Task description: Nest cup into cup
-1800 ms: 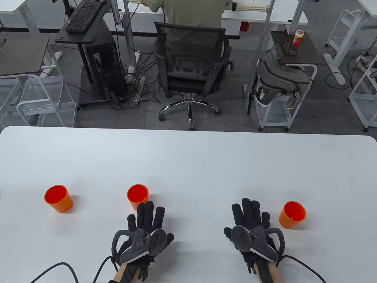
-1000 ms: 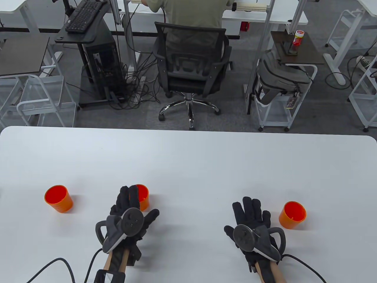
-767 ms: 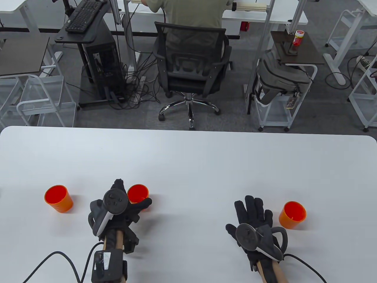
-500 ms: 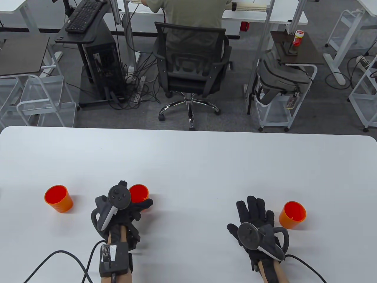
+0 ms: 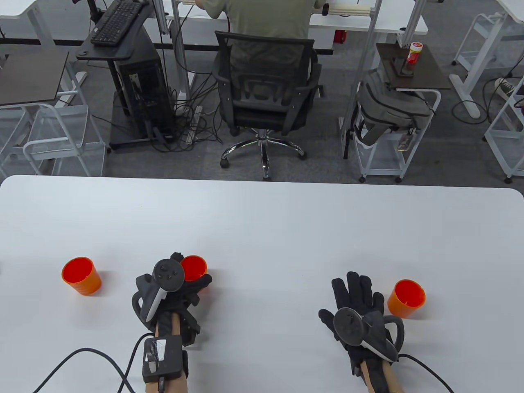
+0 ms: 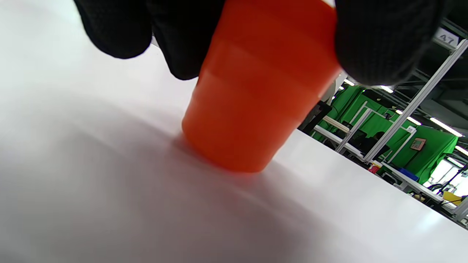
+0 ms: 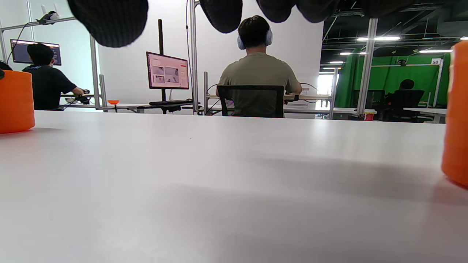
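Three orange cups stand upright on the white table (image 5: 262, 221), mouths up, in a rough row near the front edge.

The middle cup (image 5: 195, 268) stands left of centre. The left hand (image 5: 176, 286) grips it: the fingers wrap the far-left side of the wall and the thumb (image 5: 203, 282) lies across the near-right side. In the left wrist view the middle cup (image 6: 256, 98) has its base on the table surface, with a gloved thumb (image 6: 384, 40) pressed on the upper right of the wall and the other fingers (image 6: 146, 29) against the upper left. The cup appears tilted in that view, but the camera itself is tilted, so the true attitude cannot be told from it.

The left cup (image 5: 81, 275) stands well apart from the left hand, toward the left edge of the table.

The right cup (image 5: 406, 298) stands just beside the right hand (image 5: 360, 315), on its right side, not touching. The right hand lies palm down, fingers spread wide and extended forward, holding nothing. In the right wrist view the right cup (image 7: 455, 113) is at the right edge of the view, another cup (image 7: 16, 102) at the left edge, and the fingertips (image 7: 109, 20) hang above the table.

A black cable (image 5: 94, 360) runs across the table from the left wrist.
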